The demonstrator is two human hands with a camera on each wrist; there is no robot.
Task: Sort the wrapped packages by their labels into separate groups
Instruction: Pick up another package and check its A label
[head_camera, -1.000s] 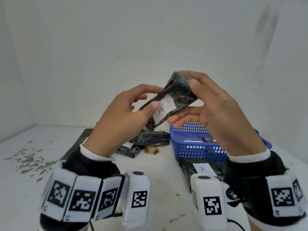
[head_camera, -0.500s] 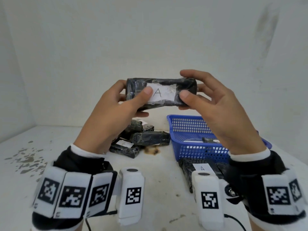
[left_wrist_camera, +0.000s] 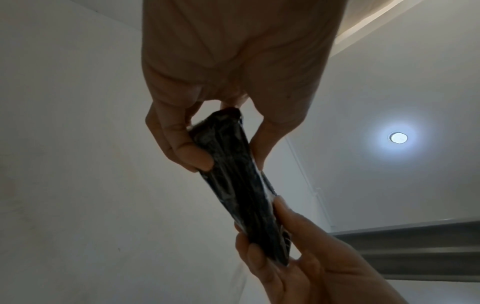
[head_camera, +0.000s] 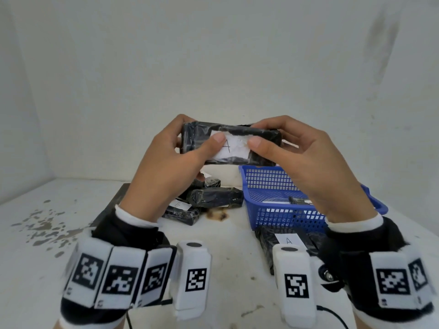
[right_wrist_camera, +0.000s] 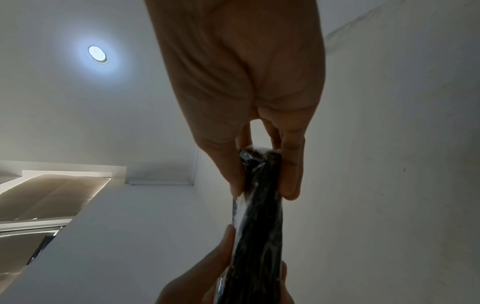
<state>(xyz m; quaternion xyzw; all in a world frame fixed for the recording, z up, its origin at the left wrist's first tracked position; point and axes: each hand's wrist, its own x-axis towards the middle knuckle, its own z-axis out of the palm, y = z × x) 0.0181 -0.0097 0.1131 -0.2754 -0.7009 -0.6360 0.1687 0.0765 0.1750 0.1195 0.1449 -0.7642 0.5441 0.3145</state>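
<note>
Both hands hold one black wrapped package [head_camera: 230,143] level in the air, its white label marked A facing me. My left hand [head_camera: 199,148] pinches its left end, thumb on the label's edge, fingers behind. My right hand [head_camera: 263,143] pinches the right end the same way. From the wrist views the package [left_wrist_camera: 241,185] [right_wrist_camera: 259,216] shows edge-on between thumb and fingers of each hand. On the table below lies a pile of black packages [head_camera: 213,197], one label reading B. Another package labelled A [head_camera: 285,241] lies in front of the blue basket [head_camera: 268,184].
The blue mesh basket stands at the right on the white table [head_camera: 225,257] and holds at least one package [head_camera: 299,200]. A dark flat board [head_camera: 116,200] lies under the pile at the left. A brown stain [head_camera: 217,216] and grey splashes [head_camera: 45,224] mark the tabletop. White walls close in behind.
The package was tilted a second ago; both hands turned it level with the A label towards me, then held it nearly still, slightly lower.
</note>
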